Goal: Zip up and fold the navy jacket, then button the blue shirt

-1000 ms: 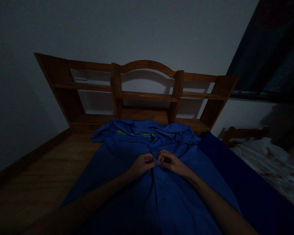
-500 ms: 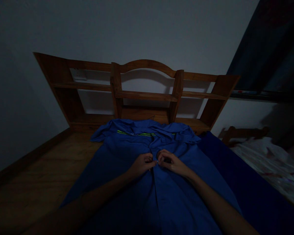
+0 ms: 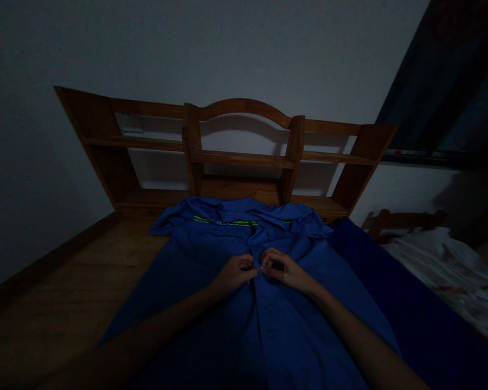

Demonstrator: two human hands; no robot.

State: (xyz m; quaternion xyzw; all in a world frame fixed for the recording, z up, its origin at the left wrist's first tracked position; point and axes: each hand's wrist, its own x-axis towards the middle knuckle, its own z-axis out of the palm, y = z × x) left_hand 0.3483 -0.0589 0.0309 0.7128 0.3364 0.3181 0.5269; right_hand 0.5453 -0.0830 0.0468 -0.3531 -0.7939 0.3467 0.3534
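A blue shirt [image 3: 203, 260] lies spread out in front of me, its front opening running down the middle and yellow-green strips near its far end. My left hand [image 3: 239, 269] pinches the shirt's front edge from the left, fingers curled. Close beside it, my right hand [image 3: 282, 269] grips the facing edge with thumb and fingers together. A small shiny spot, perhaps a button [image 3: 261, 267], shows between the two sets of fingertips. The dim light hides exactly how the cloth sits in the fingers.
Behind the shirt stands a wooden headboard with shelves [image 3: 244, 158] against a pale wall. Bare wooden boards [image 3: 81, 265] lie to the left. On the right are a dark blue cloth [image 3: 374, 276], whitish plastic sheeting [image 3: 451, 260] and a dark curtain [image 3: 443, 92].
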